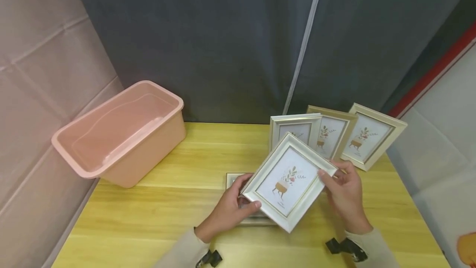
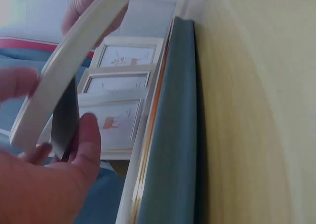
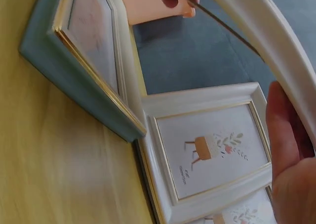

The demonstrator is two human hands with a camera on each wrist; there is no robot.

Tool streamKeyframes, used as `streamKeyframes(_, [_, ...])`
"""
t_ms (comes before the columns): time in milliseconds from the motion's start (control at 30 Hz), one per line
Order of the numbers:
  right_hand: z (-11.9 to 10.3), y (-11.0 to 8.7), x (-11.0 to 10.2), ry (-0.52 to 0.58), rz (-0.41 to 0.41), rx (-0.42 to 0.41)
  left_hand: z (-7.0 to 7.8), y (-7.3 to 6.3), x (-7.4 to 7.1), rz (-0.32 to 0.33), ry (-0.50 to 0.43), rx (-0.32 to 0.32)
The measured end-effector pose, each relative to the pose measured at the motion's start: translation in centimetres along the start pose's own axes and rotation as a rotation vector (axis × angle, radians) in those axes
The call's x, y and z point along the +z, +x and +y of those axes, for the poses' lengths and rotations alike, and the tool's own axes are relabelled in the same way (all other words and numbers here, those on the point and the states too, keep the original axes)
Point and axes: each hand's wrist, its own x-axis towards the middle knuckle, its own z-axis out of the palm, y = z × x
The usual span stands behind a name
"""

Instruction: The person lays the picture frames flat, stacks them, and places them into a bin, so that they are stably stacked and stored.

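Note:
Both hands hold a white picture frame [image 1: 284, 181], tilted, its plant print facing up. My left hand [image 1: 231, 208] grips its lower left corner, thumb on the front border. My right hand [image 1: 346, 195] pinches the right corner, thumb on top and fingers behind. In the left wrist view a dark support leg [image 2: 65, 117] sticks out from the back, with left fingers at it. Below, another picture frame [image 1: 256, 219] with blue-green sides lies on the table, mostly hidden by the held one and the left hand.
Three picture frames stand at the back right: a white one [image 1: 275, 133], a tan one [image 1: 346, 135] and a cream one [image 1: 383, 148]. A pink plastic bin [image 1: 148, 148] stands at the left on the wooden table [image 1: 148, 218]. A dark curtain [image 1: 204, 44] hangs behind.

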Motion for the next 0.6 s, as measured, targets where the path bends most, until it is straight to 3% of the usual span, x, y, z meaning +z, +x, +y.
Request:
streamKeyframes(167, [-0.1,-0.5,0.7,0.07,0.123,0.0,0.1,-0.1,1.1,0.129,-0.119,-0.056])
streamKeyframes(367, [0.2,-1.1,2.0,0.143,0.273,0.017,0.2,-0.3,2.5,0.242,-0.188,-0.046])
streamKeyframes(467, [0.4,-1.4,2.4,0.138,0.28,0.009,0.2,-0.4,2.8,0.3,-0.189,-0.035])
streamKeyframes(600, [1.1,-1.7,2.6,0.142,0.205,-0.017,0.4,-0.5,2.5,0.354,-0.2,-0.002])
